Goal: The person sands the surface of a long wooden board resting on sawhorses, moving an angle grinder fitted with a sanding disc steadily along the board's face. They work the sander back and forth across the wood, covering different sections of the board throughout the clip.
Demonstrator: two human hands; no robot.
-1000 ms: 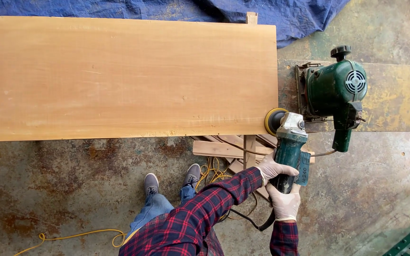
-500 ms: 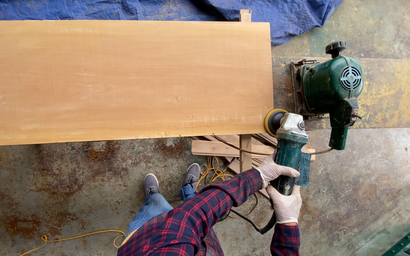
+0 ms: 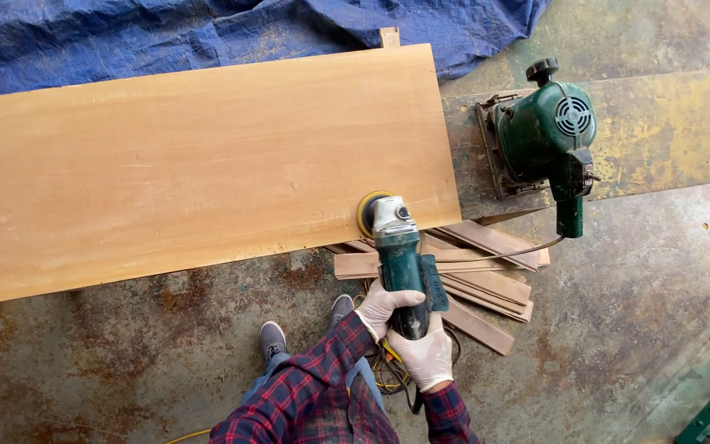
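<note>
While both gloved hands wrap the rear body of a green, grey-headed angle grinder with a yellow sanding disc point(image 3: 396, 247), the head view shows the left hand point(image 3: 384, 306) clenched around the barrel just ahead of the right hand point(image 3: 426, 355), whose fingers also grasp it. Beyond the fingertips, the disc touches the near right corner of a long pale wooden board point(image 3: 191, 164). Right of the fingers, a dark green block-shaped electric sander point(image 3: 546, 131) sits on a worn yellowish plank point(image 3: 667, 131). Just beside the knuckles lie brown wooden slats point(image 3: 486, 284) on the rusty floor. Past the board's far edge spreads a crumpled blue tarpaulin point(image 3: 207, 41).
</note>
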